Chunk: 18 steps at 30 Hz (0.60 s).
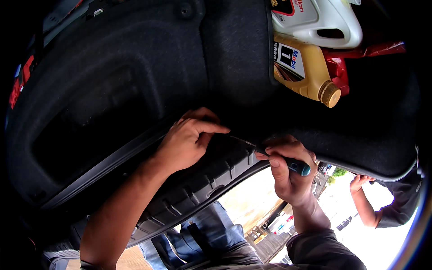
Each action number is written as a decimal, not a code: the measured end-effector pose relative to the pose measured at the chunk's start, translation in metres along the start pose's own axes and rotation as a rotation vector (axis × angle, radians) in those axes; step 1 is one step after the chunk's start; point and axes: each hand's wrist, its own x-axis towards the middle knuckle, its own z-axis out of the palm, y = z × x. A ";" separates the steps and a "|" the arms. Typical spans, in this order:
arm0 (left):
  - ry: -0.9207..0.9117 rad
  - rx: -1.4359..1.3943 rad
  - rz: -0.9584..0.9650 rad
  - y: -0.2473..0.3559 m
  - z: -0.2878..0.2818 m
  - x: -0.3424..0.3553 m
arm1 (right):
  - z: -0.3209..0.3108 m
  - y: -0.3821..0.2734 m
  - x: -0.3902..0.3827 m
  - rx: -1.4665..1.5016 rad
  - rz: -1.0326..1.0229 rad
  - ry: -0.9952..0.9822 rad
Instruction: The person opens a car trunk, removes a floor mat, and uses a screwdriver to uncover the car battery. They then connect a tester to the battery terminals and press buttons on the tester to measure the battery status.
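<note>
My right hand (292, 173) is closed around the black-and-teal handle of a screwdriver (299, 166). Its thin metal shaft points left toward a dark gap by the trunk's inner trim. Close to that tip is my left hand (186, 137), its index finger stretched out and the other fingers partly bent against the dark lining. I see nothing held in it. Between my forearms runs a ribbed black plastic sill trim (209, 180) along the trunk opening. Deep shadow hides what the screwdriver tip touches.
A gold oil bottle (310, 67) and a white jug (321, 22) lie at the upper right, beside red wrapping (337, 72). Black carpeted side lining (175, 54) curves around the left. Another person's arm (363, 204) shows at the lower right outside.
</note>
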 end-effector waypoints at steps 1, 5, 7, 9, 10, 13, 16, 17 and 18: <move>-0.001 0.026 0.024 0.001 0.000 0.000 | 0.002 0.000 -0.003 0.005 -0.017 0.048; -0.011 0.053 0.032 0.004 0.000 0.001 | 0.008 -0.003 -0.011 -0.053 0.031 0.106; -0.015 0.054 0.037 0.003 0.000 0.001 | 0.013 -0.003 -0.013 -0.053 0.027 0.126; -0.018 0.055 0.040 0.002 0.000 0.000 | 0.015 -0.003 -0.011 -0.051 0.023 0.144; -0.017 0.066 0.042 0.003 0.000 0.000 | 0.014 -0.004 -0.005 -0.092 -0.025 0.093; -0.026 0.086 0.029 0.004 -0.001 -0.001 | 0.015 0.004 0.016 -0.107 -0.072 0.006; -0.004 0.117 0.050 0.001 -0.001 -0.001 | 0.012 0.014 0.020 -0.003 -0.016 0.064; 0.017 0.131 0.087 0.003 0.001 0.000 | 0.012 0.017 0.018 0.022 -0.037 0.096; 0.016 0.133 0.087 0.004 0.002 0.001 | 0.022 0.016 0.017 0.220 0.024 0.196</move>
